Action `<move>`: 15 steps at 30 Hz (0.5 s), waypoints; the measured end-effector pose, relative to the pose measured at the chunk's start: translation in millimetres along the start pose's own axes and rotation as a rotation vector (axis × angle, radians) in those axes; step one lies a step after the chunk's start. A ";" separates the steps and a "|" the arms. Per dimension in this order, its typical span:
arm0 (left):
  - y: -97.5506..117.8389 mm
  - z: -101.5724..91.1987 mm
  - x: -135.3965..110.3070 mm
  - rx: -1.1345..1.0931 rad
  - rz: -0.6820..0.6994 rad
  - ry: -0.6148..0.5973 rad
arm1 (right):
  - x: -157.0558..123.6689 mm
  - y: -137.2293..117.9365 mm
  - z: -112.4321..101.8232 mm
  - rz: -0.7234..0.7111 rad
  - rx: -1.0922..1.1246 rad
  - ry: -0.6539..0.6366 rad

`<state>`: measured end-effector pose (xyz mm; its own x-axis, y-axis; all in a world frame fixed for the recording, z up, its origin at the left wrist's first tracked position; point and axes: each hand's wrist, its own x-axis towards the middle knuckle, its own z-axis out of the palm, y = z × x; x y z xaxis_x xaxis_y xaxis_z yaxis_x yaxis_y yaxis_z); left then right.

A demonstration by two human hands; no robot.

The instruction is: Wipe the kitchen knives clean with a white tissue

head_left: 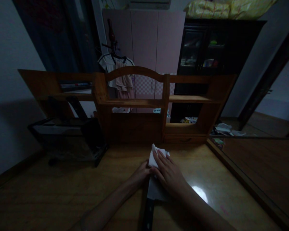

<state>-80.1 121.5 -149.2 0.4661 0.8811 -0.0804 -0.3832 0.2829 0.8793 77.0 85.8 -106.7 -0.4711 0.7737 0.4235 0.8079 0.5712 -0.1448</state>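
A cleaver [156,191] lies on the wooden tabletop, its broad blade pointing away from me. The black handle [148,215] runs toward the bottom edge of the view. My right hand [168,170] presses a folded white tissue [154,158] against the far part of the blade, fingers stretched over it. At the blade's left edge my left hand [142,173] is closed on the cleaver, touching the right thumb. Its fingertips are hidden behind the tissue and my right hand.
A knife rack [69,141] holding dark-handled blades stands on the tabletop [110,192] at left. Behind my hands rises a wooden shelf unit [135,102]. A raised wooden edge [243,183] borders the right side. The room is dim, with wardrobes [144,41] at the back.
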 end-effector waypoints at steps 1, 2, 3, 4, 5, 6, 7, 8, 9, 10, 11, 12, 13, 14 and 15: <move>1.4 0.8 -0.1 0.013 -0.004 -0.014 | -0.1 2.6 0.7 0.004 0.000 0.005; 2.5 1.5 -0.2 0.025 -0.007 -0.022 | -0.3 5.3 1.6 0.009 -0.003 0.011; 3.3 2.2 -0.3 0.034 -0.007 -0.030 | -0.6 7.9 2.7 0.015 -0.008 0.016; 3.9 3.0 -0.6 0.038 -0.002 -0.038 | -0.9 10.5 4.0 0.022 -0.013 0.022; 4.4 3.8 -0.9 0.037 0.008 -0.048 | -1.2 12.9 5.3 0.031 -0.021 0.028; 4.9 4.7 -1.3 0.033 0.019 -0.057 | -1.5 15.2 6.7 0.038 -0.030 0.034; 5.4 5.6 -1.7 0.028 0.028 -0.066 | -1.7 17.1 8.0 0.046 -0.039 0.040; 5.9 6.5 -2.1 0.024 0.033 -0.073 | -1.9 18.6 9.0 0.052 -0.049 0.047; 6.3 7.2 -2.5 0.022 0.034 -0.077 | -2.0 19.6 9.6 0.058 -0.060 0.056; 6.7 7.6 -2.7 0.022 0.032 -0.079 | -2.1 20.1 9.6 0.061 -0.072 0.062; 6.9 7.6 -2.7 0.025 0.026 -0.080 | -2.2 20.2 9.2 0.064 -0.083 0.065; 6.9 7.2 -2.6 0.029 0.018 -0.077 | -2.5 20.0 8.2 0.066 -0.095 0.063; 6.7 6.5 -2.4 0.036 0.011 -0.071 | -2.9 19.5 6.8 0.065 -0.111 0.053; 6.4 5.6 -2.1 0.045 0.005 -0.063 | -3.5 19.0 5.1 0.061 -0.133 0.036; 5.9 4.6 -1.8 0.057 0.004 -0.055 | -4.4 18.7 3.3 0.056 -0.161 0.016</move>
<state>-79.5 119.8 -141.7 0.5079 0.8598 -0.0522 -0.3399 0.2558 0.9050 93.0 94.0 -114.2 -0.4192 0.7978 0.4333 0.8796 0.4752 -0.0241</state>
